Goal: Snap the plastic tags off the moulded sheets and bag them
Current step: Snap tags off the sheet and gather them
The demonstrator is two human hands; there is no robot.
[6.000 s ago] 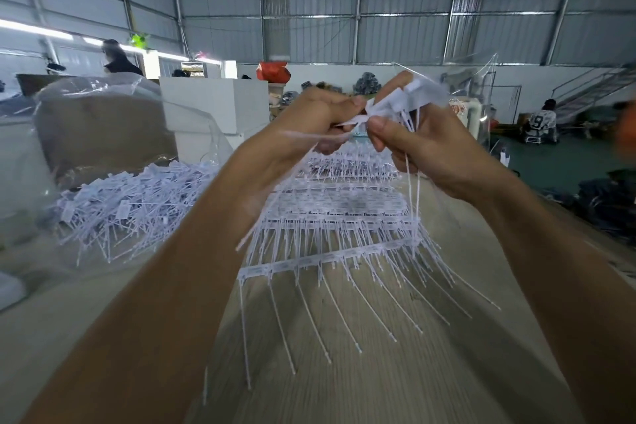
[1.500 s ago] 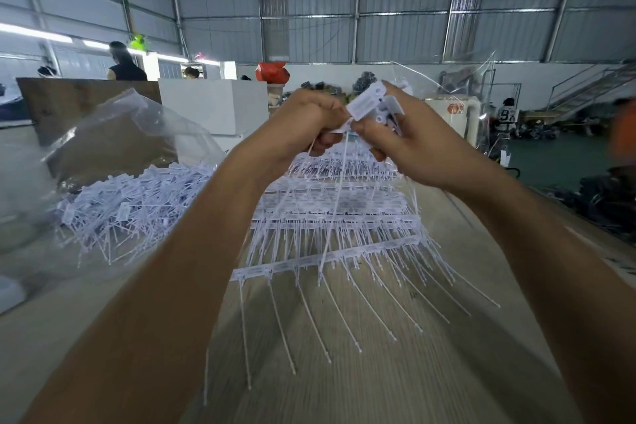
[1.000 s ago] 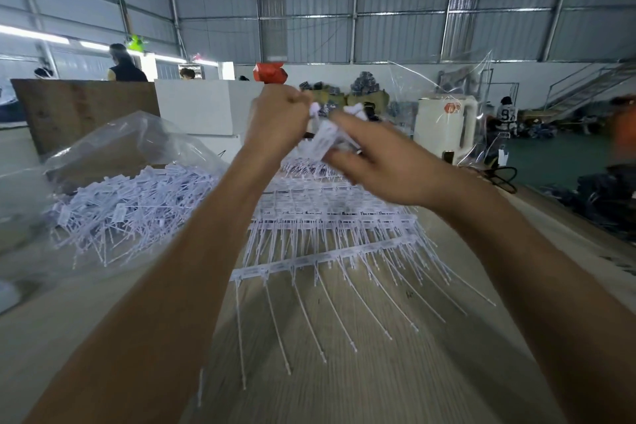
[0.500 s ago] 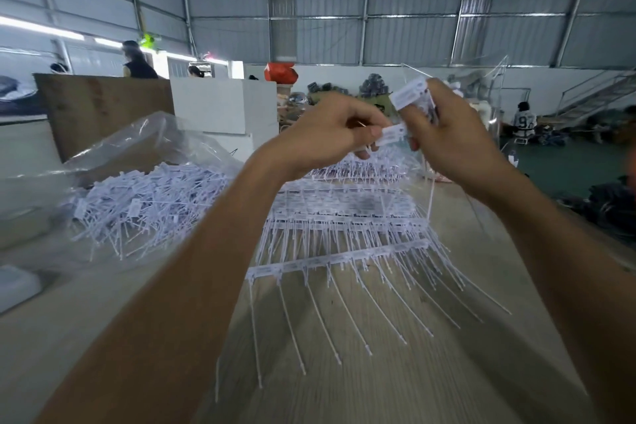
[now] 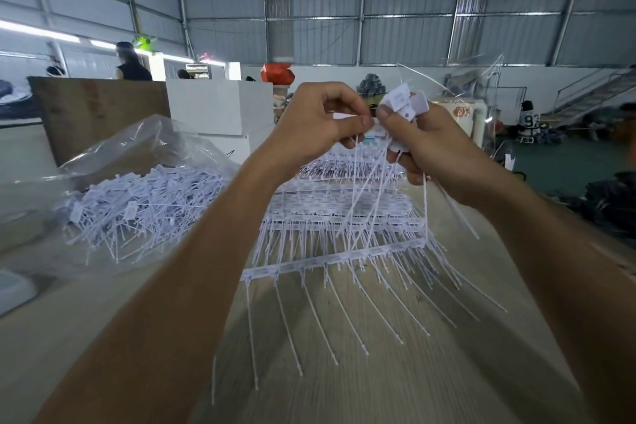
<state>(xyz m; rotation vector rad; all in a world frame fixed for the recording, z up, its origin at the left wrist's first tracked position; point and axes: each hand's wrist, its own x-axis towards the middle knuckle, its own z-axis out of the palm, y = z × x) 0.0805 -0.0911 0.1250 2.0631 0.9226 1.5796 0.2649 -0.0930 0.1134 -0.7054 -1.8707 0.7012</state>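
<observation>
Both hands, left hand [image 5: 320, 120] and right hand [image 5: 430, 144], pinch one strip of tags [image 5: 404, 103] aloft, apparently for snapping leverage. The open bag [image 5: 137, 148] lies left on the desk [image 5: 378, 382], within easy drop.

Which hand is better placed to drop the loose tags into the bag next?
Probably the right hand: it already grips the bunch of tags. The left hand only pinches at them, though the bag lies on the left.

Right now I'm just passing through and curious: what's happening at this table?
A person is breaking white plastic tags off moulded sheets. The right hand grips a bunch of loose tags, and the left hand pinches a piece beside it. More moulded sheets lie stacked on the table, and a clear bag on the left holds finished tags.
</observation>
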